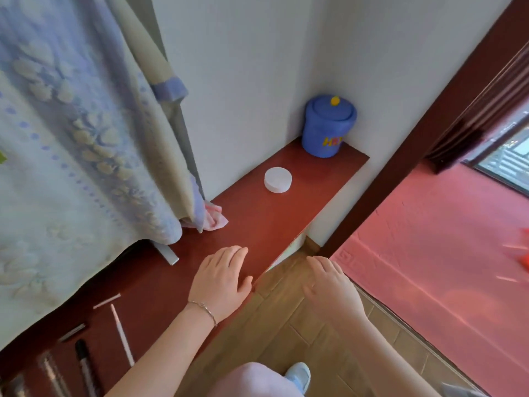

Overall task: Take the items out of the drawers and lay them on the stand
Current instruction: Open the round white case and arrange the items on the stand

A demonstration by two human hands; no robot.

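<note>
So the stand [257,213] was this long reddish-brown ledge running into the corner of the room, and it already had stuff on it. Way back in the corner sat a blue lidded tub [329,126] with a yellow knob on top, and just in front of it a flat white round disc [278,179], the two near each other but not touching. A big pale blue blanket [71,156] hung down over the left side and covered a good chunk of the ledge, with a pink cloth [214,220] poking out from under its edge. Closer to the person, a white stick [122,335], a shorter white strip [106,301] and a black marker [84,365] lay on the wood. No drawers were in sight from where I stood.

Both grips were empty. The left hand [221,279], thin bracelet [203,309] on the wrist, was flat and relaxed, fingers together, over the front edge of the stand; couldn't tell if it actually touched. The right hand [332,287] hung open over the wooden floor [286,322], off the stand, holding nothing.
</note>
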